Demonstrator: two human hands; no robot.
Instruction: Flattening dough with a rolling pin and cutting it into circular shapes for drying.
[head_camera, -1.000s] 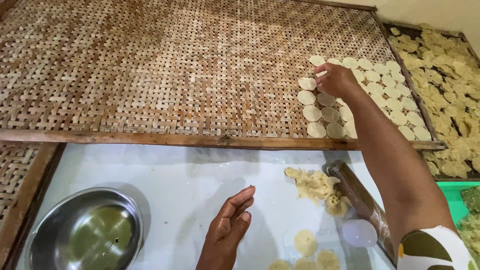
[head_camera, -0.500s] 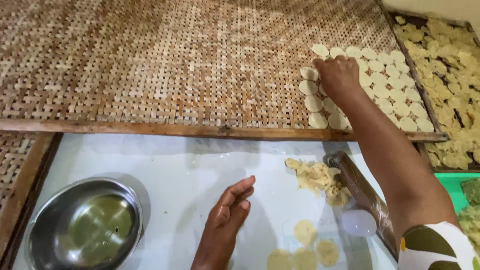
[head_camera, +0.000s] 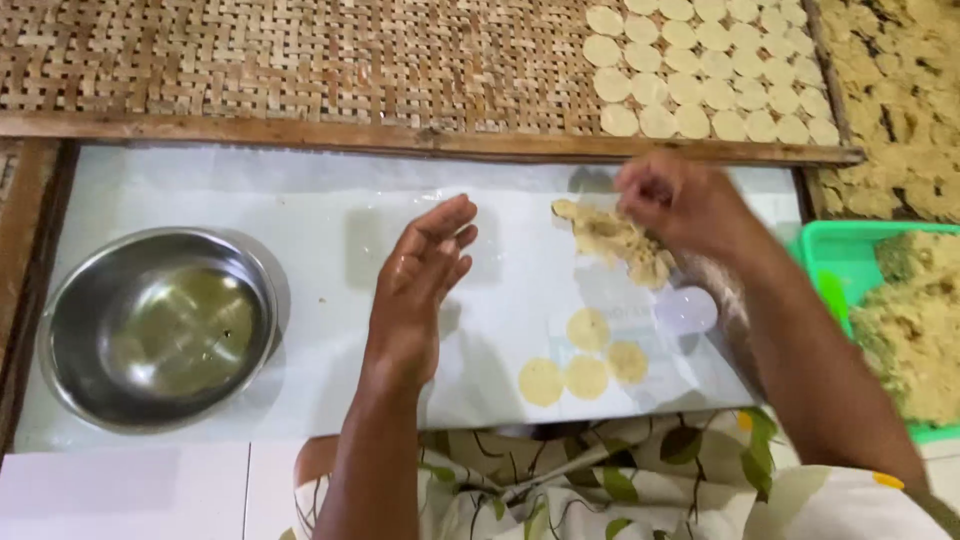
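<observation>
My left hand (head_camera: 420, 285) rests flat on a clear plastic sheet (head_camera: 500, 300) over the white work surface, fingers apart, holding nothing. My right hand (head_camera: 680, 200), blurred, hovers above a heap of pale dough scraps (head_camera: 610, 235) with its fingers curled; whether it holds anything is unclear. Several flat round dough discs (head_camera: 585, 365) lie on the sheet near me. A rolling pin (head_camera: 700, 300) lies partly hidden under my right forearm. More round discs (head_camera: 700, 75) sit in rows on the woven bamboo tray (head_camera: 300, 60) beyond.
A shiny steel bowl (head_camera: 160, 325) with a little oil stands at the left. A green plastic basket (head_camera: 840, 260) of crumbly dough stands at the right. Another tray (head_camera: 900, 100) of dried pieces lies far right. Leaf-patterned cloth (head_camera: 600, 480) covers my lap.
My right hand came back from the rows of discs on the woven tray to the dough scraps. The view tilted down toward the work surface. My left hand stayed on the sheet.
</observation>
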